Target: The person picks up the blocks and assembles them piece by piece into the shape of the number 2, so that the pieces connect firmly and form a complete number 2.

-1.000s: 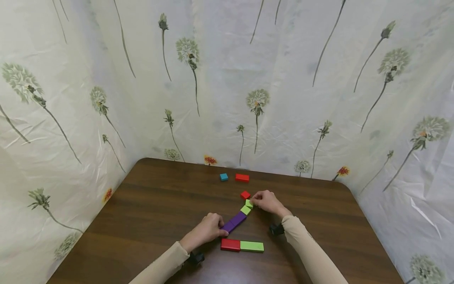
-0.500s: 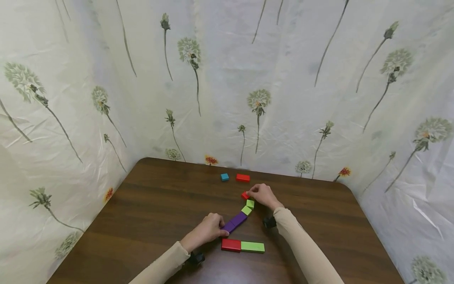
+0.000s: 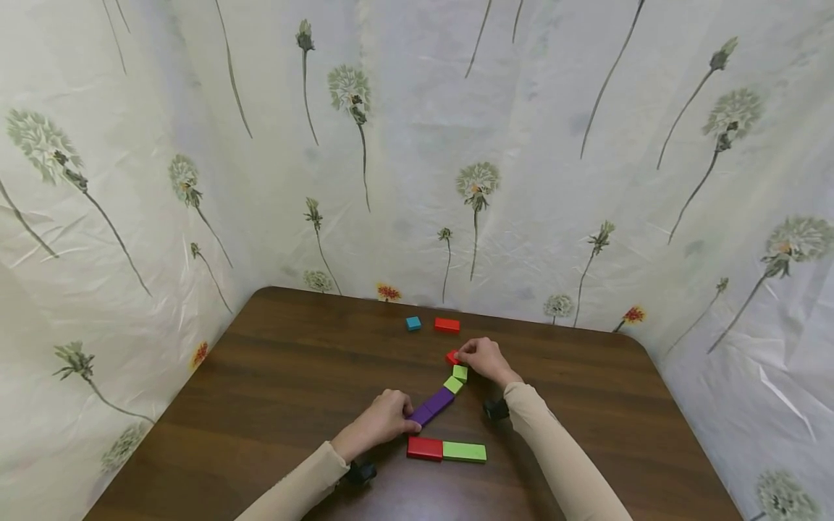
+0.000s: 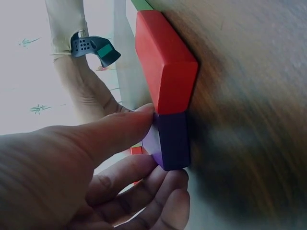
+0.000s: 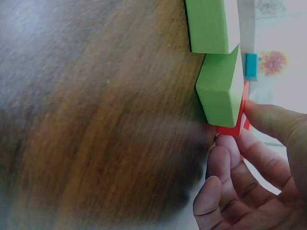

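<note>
A bent row of blocks runs diagonally across the table. It starts with two purple blocks [image 3: 439,400], goes on with two small green blocks [image 3: 453,385], and has a small red block [image 3: 452,357] at its far end. My left hand [image 3: 378,424] holds the near end of the purple pair between thumb and fingers, as the left wrist view [image 4: 173,141] also shows. My right hand [image 3: 487,359] pinches the small red block, which the fingers and the farther green block [image 5: 220,93] partly hide in the right wrist view.
A longer red block [image 3: 425,449] and a green block [image 3: 464,452] lie end to end in front of the row. Farther back are a blue block [image 3: 413,323] and another red block [image 3: 447,325]. A flowered curtain [image 3: 404,145] surrounds the brown table [image 3: 300,362].
My right hand has left the farther green block and taken hold of the small red block, which has shifted slightly right. My left hand stays at the purple block.
</note>
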Motion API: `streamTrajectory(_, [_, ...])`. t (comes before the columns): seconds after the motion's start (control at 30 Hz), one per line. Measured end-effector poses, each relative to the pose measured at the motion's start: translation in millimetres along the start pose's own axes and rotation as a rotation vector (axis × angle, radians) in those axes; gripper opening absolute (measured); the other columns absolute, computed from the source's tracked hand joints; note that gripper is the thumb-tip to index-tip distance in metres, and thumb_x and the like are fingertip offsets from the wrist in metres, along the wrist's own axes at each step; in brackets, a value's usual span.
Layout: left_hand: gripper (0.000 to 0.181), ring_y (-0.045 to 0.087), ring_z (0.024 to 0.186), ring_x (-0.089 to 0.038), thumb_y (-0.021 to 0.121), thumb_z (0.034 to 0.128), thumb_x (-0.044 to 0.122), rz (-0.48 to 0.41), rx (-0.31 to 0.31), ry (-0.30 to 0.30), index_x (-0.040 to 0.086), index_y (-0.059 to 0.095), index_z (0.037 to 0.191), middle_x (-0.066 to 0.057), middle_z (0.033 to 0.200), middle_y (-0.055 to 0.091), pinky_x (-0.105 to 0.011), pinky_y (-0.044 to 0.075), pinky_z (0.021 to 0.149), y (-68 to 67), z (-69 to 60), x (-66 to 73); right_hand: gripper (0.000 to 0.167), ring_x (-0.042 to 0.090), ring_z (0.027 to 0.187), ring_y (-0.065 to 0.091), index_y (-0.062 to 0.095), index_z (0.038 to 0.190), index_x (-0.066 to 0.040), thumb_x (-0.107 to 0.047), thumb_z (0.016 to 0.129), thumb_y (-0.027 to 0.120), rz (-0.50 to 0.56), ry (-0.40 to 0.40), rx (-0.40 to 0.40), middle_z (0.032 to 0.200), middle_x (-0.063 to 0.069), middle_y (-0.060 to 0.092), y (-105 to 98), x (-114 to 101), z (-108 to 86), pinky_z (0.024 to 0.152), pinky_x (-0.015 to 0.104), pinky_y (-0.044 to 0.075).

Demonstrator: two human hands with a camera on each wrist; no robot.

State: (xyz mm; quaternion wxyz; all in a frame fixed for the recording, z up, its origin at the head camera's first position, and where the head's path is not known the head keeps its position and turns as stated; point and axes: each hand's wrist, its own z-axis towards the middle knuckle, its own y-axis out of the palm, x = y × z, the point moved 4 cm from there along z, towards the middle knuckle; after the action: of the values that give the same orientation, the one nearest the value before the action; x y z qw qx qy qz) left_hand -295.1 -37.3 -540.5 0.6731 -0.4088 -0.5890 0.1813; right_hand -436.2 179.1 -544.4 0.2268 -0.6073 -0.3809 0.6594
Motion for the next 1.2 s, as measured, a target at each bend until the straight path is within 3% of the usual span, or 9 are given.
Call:
streamTrajectory(0.63, [0.02,0.042,0.055,-0.005,0.081,0.0774,0.021,0.006,0.009,0.025,0.007,0.067,0.075,0.005,0.066,0.057,-0.02,0.036,0.051,0.7,-0.1,0.3,0.022,0.015,0.074,0.055,0.071,0.098,-0.006,-0.026,0.092,0.065,0.007,-0.002,0.025,0.09,0.004,0.068,0,4,-4.2,0.066,0.028,0.045])
streamTrajectory(0.9, [0.02,0.043,0.055,-0.005,0.081,0.0776,0.02,-0.011,0.002,0.03,0.007,0.067,0.075,0.005,0.066,0.057,-0.02,0.037,0.051,0.4,-0.8,1.4,0.017,0.016,0.076,0.057,0.072,0.102,-0.01,-0.02,0.094,0.061,0.011,-0.106,0.14,0.096,0.004,0.072,-12,-4,-13.0,0.069,0.031,0.047])
streamTrajectory(1.2, [0.02,0.043,0.056,-0.005,0.081,0.0773,0.021,-0.001,0.002,0.025,0.008,0.066,0.075,0.005,0.067,0.057,-0.02,0.037,0.051,0.0,0.6,0.4,0.018,0.014,0.082,0.056,0.074,0.101,-0.013,-0.013,0.09,0.059,-0.094,-0.168,0.089,0.102,0.003,0.064,-10,-8,-25.4,0.071,0.033,0.046])
